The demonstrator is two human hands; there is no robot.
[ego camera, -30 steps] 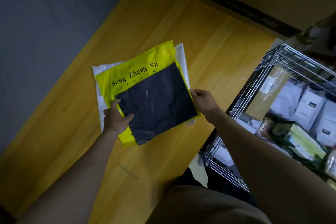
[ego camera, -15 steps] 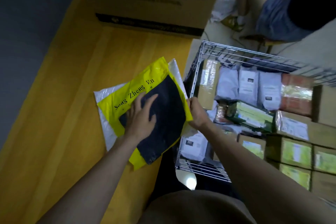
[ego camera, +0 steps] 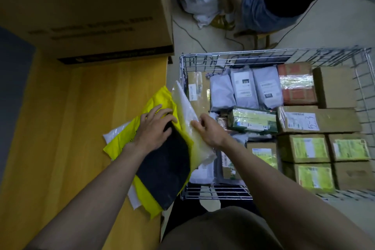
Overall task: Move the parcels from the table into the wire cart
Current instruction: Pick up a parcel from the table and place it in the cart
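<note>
At nine o'clock lies the yellow wooden counter (ego camera: 60,128), with a large cardboard box (ego camera: 87,10) at its eleven o'clock end. Near centre, the left hand (ego camera: 154,128) presses flat, fingers spread, on the black parcel (ego camera: 164,170) and yellow parcel (ego camera: 150,99). Just right, the right hand (ego camera: 209,130) pinches the white parcel (ego camera: 186,111), its grip curled round the raised edge. At three o'clock stands the wire cart (ego camera: 203,57), holding boxes and mailers.
</note>
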